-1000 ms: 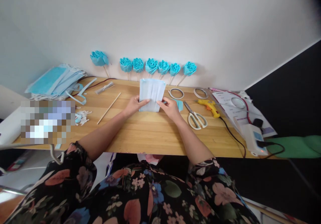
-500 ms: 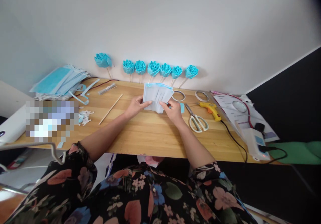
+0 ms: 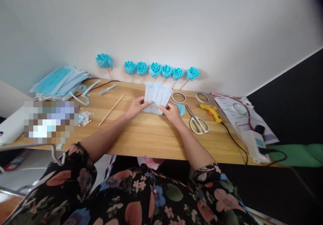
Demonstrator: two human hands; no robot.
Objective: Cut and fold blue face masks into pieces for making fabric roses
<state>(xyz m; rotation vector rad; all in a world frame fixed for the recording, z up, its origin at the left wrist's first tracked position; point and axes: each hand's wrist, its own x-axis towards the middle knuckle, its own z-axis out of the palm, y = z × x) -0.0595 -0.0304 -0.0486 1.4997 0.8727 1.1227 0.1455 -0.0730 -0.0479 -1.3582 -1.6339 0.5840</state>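
Observation:
Above the middle of the wooden table, both my hands hold a pale, pleated stack of face mask pieces (image 3: 157, 97) with blue edges at the top. My left hand (image 3: 137, 107) grips its left side, thumb on the near face. On the lower right, my right hand (image 3: 172, 110) has its thumb pressed against the pleats; the fingers behind are partly hidden. A small blue piece (image 3: 181, 108) lies just beyond the right hand. Scissors (image 3: 198, 120) with white handles rest to the right of it.
Several blue flowers on sticks (image 3: 154, 69) lean on the wall behind. A mask pile (image 3: 58, 82), wooden stick (image 3: 111, 110) and white scraps (image 3: 85, 118) are left. Tape rolls (image 3: 178, 97), a yellow glue gun (image 3: 211, 112), papers (image 3: 229, 105) and a power strip (image 3: 256, 146) are right.
The stack's layers, fanned out at the right before, now sit closer together. My right hand has shifted slightly left, showing more of the small blue piece.

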